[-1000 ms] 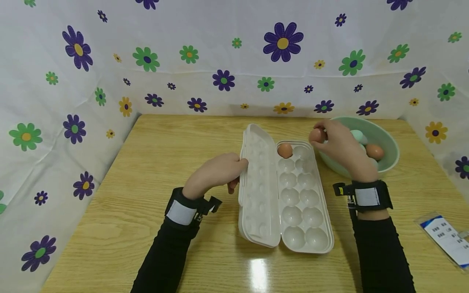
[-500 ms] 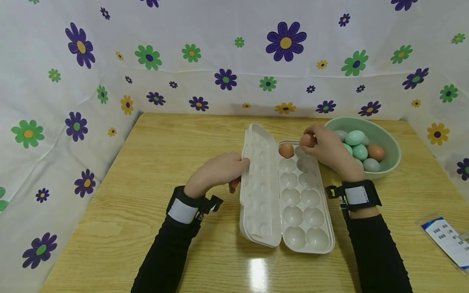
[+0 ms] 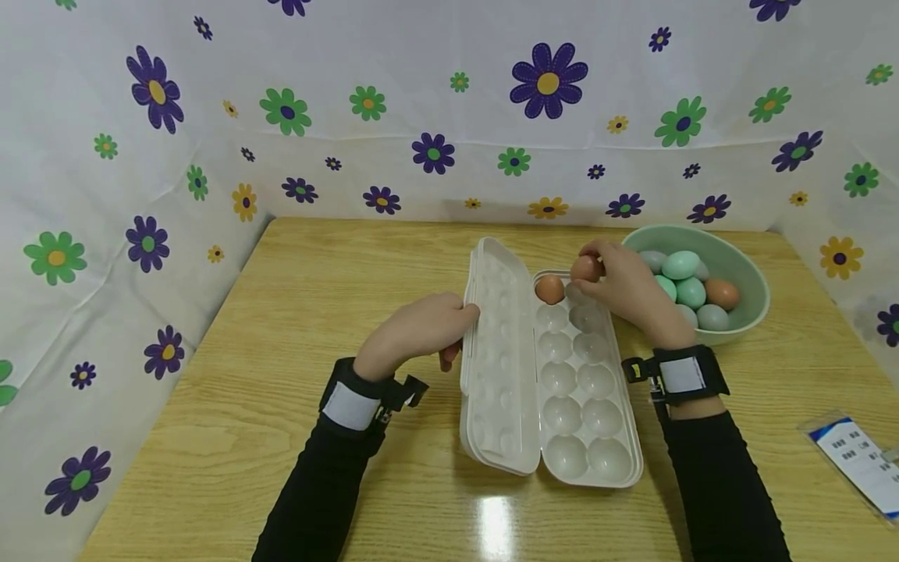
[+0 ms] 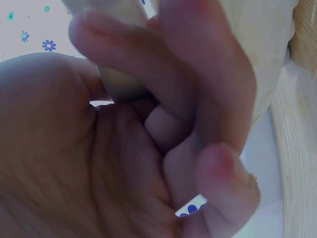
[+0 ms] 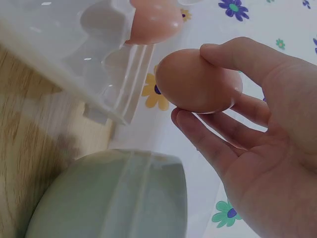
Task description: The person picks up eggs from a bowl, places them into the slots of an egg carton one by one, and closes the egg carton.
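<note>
Between thumb and fingers my right hand (image 3: 627,287) pinches a brown egg (image 5: 198,81), just above the far right cup of a white egg carton (image 3: 595,381). Another brown egg (image 3: 550,289) sits in the far left cup; the cups nearer me hold nothing. The carton's hinged lid (image 3: 502,375) stands raised on the left side. My left hand (image 3: 421,328) grips the lid's outer edge with curled fingers, seen close up in the left wrist view, where the lid edge (image 4: 124,84) lies against the palm.
Right of the carton stands a light green bowl (image 3: 753,293) with several mint, grey and brown eggs. A printed card in a clear sleeve (image 3: 853,453) lies at the table's right side. Flowered cloth (image 3: 393,62) hangs behind the wooden table (image 3: 295,359).
My right hand has carried the brown egg left, away from the bowl and over the carton's far right cup. The left hand stays on the lid.
</note>
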Available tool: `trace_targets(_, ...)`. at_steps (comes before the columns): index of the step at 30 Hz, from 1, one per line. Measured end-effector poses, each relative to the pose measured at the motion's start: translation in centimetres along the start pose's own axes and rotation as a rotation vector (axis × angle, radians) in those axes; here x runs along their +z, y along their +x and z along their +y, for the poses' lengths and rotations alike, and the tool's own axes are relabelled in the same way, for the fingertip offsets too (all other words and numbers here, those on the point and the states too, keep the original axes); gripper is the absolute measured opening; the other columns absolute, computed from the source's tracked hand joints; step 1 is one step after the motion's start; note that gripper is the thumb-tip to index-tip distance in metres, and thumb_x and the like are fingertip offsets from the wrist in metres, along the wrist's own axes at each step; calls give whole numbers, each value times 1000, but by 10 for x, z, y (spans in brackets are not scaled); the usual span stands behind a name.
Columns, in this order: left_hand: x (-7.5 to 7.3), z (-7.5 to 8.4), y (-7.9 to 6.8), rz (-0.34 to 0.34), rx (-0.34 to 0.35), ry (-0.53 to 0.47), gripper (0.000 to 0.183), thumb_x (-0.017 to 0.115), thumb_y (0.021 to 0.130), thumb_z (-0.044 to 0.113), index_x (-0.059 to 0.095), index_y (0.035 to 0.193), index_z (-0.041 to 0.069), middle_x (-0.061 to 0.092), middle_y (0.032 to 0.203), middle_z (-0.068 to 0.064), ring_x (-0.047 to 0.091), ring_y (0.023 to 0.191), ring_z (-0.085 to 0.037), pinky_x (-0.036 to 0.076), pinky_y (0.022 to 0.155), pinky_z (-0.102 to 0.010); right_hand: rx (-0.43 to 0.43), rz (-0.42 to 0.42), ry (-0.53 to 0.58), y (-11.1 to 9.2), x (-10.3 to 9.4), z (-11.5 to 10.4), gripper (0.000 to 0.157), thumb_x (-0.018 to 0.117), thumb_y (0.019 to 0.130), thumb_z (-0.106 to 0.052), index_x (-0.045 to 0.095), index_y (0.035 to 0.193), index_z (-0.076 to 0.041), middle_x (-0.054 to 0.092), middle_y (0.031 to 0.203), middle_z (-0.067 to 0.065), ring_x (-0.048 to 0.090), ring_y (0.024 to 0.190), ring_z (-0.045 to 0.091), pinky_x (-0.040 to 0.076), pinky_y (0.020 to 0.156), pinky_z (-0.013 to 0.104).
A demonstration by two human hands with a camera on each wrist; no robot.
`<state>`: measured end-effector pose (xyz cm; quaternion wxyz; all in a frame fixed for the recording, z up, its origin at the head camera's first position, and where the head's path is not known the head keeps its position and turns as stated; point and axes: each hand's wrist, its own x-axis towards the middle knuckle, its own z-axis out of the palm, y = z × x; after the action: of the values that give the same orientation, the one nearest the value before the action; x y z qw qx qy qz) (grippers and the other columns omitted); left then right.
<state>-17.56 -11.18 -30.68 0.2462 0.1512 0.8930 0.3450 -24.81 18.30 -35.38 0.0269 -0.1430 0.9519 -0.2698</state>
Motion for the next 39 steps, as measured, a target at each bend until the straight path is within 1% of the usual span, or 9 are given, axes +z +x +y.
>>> trace_targets(6,-1,1,-1,1,1,1,43,32,102,24,57,70,10,53,54,1,60,52,-16,47,59,-29,-10,1,9,0,0,-2,48,68,95,-16,51,134,7,59,126,27,57,112,41,49,101,56)
trace_targets(13,-1,1,0,-6,10,-3,43,32,102,23,58,69,10,53,53,1,60,51,-16,49,60,-30,5,-24,-24,0,2,0,44,67,95,-18,55,130,7,58,124,26,55,110,39,47,100,55)
trace_targets(18,-1,2,-2,-6,4,-4,44,32,102,23,58,69,10,53,53,1,61,52,-17,48,59,-30,15,-55,-40,1,5,3,41,68,94,-20,58,125,4,62,117,23,58,103,36,49,94,52)
trace_targets(21,-1,2,-2,-4,-3,-4,44,32,102,24,58,69,10,54,54,1,61,52,-17,47,59,-29,2,-70,-64,1,6,4,39,67,94,-20,59,124,4,64,114,22,60,100,35,50,92,50)
trace_targets(31,-1,1,-1,-4,3,7,45,32,102,24,58,68,9,53,53,1,60,52,-17,48,60,-30,-9,-105,-93,-1,8,5,39,66,96,-19,59,126,4,64,120,22,60,103,35,50,95,51)
trace_targets(35,-1,1,-1,-2,1,9,45,31,103,24,57,69,10,53,53,1,61,52,-17,48,60,-29,-16,-118,-104,-1,7,4,38,66,97,-19,59,128,4,66,120,22,61,104,35,50,96,52)
trace_targets(39,-1,2,-2,0,3,13,45,31,103,24,57,69,10,53,53,1,61,52,-17,48,60,-30,-23,-118,-96,-2,7,3,36,65,98,-15,59,128,3,68,119,21,63,104,34,51,95,52)
